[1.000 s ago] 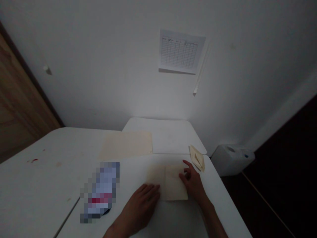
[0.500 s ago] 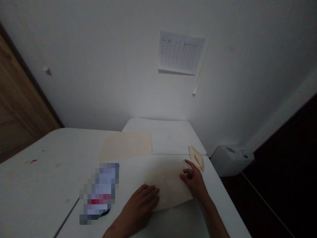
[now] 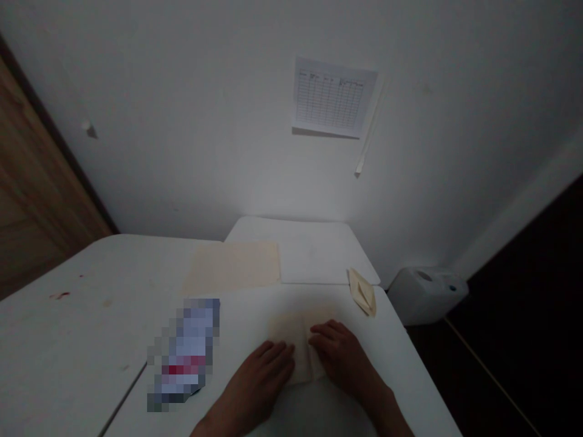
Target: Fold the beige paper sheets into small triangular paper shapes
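Note:
A cream sheet of paper point(image 3: 301, 352) lies on the white table, with an upright crease line near its middle. My left hand point(image 3: 268, 367) rests flat on the left part of this sheet, fingers stretched out and close together. On the right part lies my right hand point(image 3: 334, 349), fingers slightly bent and pressing down on the paper, its fingertips near the crease. Both hands cover much of the sheet's sides. A small folded piece of cream paper point(image 3: 362, 294) sits beyond my right hand near the table's right edge.
Farther back lies another flat cream sheet point(image 3: 232, 265). At left is a pixelated, blurred object point(image 3: 191, 340) on the table point(image 3: 59, 352). A white plastic container point(image 3: 423, 297) stands right of the table. A printed chart point(image 3: 332, 97) hangs on the wall.
My right hand has moved left from the sheet's right edge onto the paper, and its raised fingers are now lowered. The sheet's crease shows more clearly. My left hand has stayed in place.

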`<state>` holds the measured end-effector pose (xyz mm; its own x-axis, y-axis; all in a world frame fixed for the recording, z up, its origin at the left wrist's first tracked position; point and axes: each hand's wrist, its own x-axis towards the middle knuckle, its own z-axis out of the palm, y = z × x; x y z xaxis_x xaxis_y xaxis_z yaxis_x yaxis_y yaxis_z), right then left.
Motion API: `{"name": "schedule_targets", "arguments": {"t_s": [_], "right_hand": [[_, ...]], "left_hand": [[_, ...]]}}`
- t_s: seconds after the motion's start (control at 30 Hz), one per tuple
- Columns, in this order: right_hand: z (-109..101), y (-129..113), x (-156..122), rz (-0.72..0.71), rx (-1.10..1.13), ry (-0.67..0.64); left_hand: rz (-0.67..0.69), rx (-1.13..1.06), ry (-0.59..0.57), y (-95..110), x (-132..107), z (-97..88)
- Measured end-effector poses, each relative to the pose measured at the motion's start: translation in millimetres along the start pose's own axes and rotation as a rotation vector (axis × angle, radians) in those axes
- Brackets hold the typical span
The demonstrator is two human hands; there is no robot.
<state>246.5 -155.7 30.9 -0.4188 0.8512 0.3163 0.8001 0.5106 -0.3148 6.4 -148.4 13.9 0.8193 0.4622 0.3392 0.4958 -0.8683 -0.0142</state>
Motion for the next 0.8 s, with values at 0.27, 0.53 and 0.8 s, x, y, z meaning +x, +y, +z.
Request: {"name": "schedule_targets", "arguments": {"t_s": [0.27, 0.53, 0.8], "right_hand": [[2.2, -4.0, -10.0, 0.039, 0.087, 0.028], [7.6, -5.3, -22.2, 0.101, 0.147, 0.073], [10.3, -14.1, -24.3, 0.149, 0.203, 0.117]], "left_hand": [[-0.026, -0.151, -0.093, -2.0, 1.9, -8.1], [-0.051, -0.154, -0.096, 3.0, 7.7, -20.5], [-0.179, -0.413, 0.000, -7.7, -2.6, -13.6]]}}
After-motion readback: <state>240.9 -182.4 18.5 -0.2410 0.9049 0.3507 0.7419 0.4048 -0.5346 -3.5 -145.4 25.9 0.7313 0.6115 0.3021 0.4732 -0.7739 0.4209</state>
